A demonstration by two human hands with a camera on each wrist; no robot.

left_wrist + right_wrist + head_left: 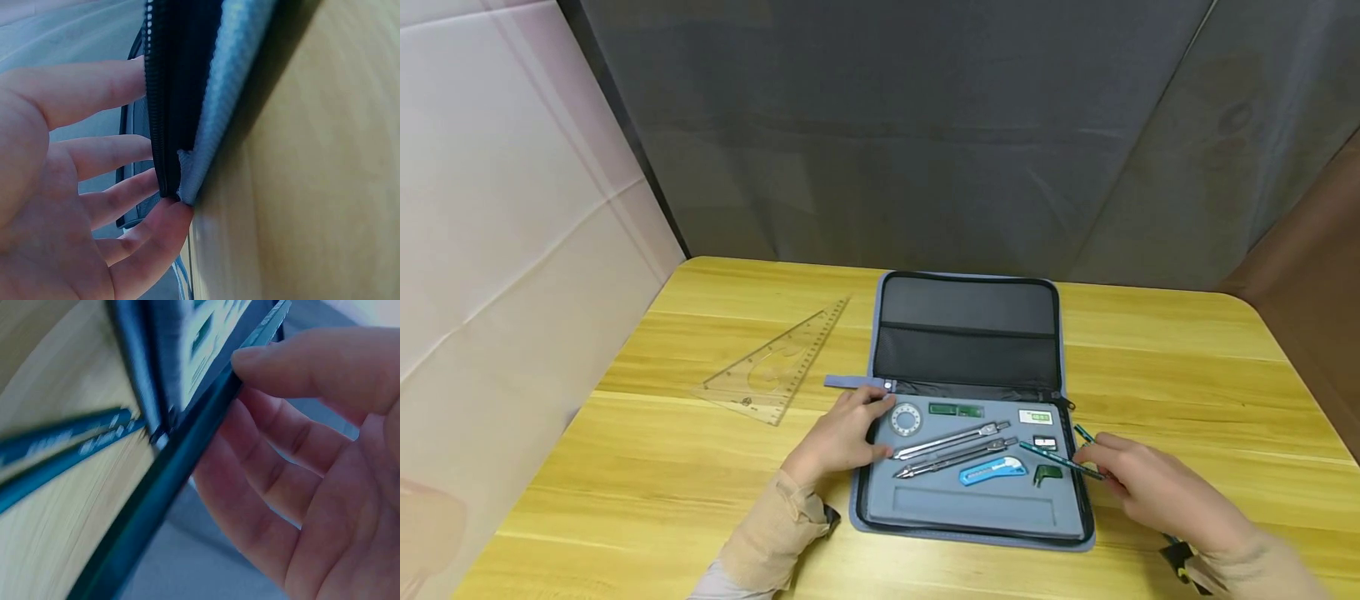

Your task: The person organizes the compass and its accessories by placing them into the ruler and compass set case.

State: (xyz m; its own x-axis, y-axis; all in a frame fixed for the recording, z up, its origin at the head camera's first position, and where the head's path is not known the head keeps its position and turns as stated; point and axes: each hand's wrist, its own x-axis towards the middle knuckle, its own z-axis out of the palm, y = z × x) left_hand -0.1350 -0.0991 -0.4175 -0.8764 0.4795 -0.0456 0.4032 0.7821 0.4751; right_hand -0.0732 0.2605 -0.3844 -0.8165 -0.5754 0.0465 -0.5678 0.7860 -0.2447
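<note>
A blue-grey zippered case (973, 537) lies unfolded on the table, its grey insert filled with drawing tools. My left hand (844, 429) rests along the insert's left side; in the left wrist view, its extended fingers (119, 150) touch the zippered edge (156, 112). Between thumb and fingers, my right hand (1157, 483) pinches a dark green pencil (181, 456), which slants over the case's right edge. Two compasses (955, 458), a blue utility knife (992, 471), a sharpener (1044, 442), an eraser (1035, 417) and a small green clip-like piece (1047, 473) sit in the insert.
A clear set square (760, 375) lies on the table left of the case. More green pencils (69, 434) lie on the table (1187, 375) to the right. The case's lid (967, 333) leans back toward the dark cloth wall. A long slot (973, 506) runs along the insert's front.
</note>
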